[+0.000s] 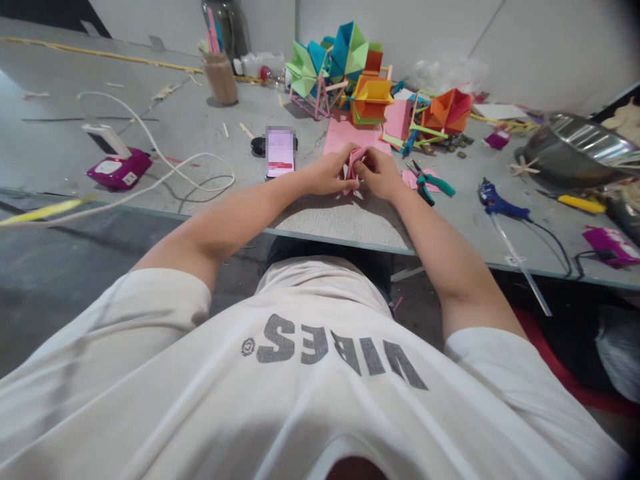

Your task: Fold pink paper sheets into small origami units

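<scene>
Both hands hold a small piece of folded pink paper [355, 160] just above the table [345, 223]. My left hand [336, 172] grips it from the left, thumb low and fingers curled over the top. From the right, my right hand [380, 171] pinches its other side. The fingers hide part of the folds. Behind the hands lies a flat pink sheet [345, 133]. Close to my right hand are teal-handled pliers [434, 185], resting by pink paper scraps. A phone [281, 150] with a lit screen stands left of my left hand.
Colourful folded-paper shapes [350, 53] on stick frames fill the back. A blue glue gun [503, 201], a yellow-handled tool [580, 203] and a metal bowl [575, 147] are at right. Left are a purple power socket [120, 170] with a looping white cable and a brown jar [220, 80].
</scene>
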`<state>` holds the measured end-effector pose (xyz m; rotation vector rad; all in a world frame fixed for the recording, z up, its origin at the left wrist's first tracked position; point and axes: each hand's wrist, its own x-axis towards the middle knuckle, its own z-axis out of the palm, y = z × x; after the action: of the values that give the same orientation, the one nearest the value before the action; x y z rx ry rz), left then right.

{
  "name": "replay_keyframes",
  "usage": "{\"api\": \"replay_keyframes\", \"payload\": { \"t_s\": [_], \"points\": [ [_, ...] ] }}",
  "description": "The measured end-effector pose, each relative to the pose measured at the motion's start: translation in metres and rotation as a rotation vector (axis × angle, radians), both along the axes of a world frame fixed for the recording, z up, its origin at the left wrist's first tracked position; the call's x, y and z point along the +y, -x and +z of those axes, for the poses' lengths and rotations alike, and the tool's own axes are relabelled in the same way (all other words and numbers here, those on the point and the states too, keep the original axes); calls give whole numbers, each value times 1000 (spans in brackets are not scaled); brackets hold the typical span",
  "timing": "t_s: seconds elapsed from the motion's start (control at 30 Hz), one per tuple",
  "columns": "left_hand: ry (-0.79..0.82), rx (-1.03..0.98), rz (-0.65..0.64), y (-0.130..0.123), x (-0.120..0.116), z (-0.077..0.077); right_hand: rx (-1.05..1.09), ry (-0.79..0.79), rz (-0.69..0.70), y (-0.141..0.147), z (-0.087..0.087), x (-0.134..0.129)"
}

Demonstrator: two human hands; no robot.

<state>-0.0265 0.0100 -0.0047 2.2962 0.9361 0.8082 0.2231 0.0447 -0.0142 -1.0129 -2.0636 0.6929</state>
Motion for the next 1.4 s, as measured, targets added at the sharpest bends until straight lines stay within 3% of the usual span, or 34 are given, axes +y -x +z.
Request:
{"api": "replay_keyframes", "payload": {
  "t_s": [0.3, 0.6, 1.4],
  "points": [
    [-43, 35, 19, 0, 11, -8, 15, 18, 32, 2, 4, -3],
    [-16, 58, 56, -2, 4, 0, 18, -1, 38, -3, -5, 7],
    [-36, 20, 19, -1, 4, -1, 33, -27, 23, -3, -4, 7]
  ]
}}
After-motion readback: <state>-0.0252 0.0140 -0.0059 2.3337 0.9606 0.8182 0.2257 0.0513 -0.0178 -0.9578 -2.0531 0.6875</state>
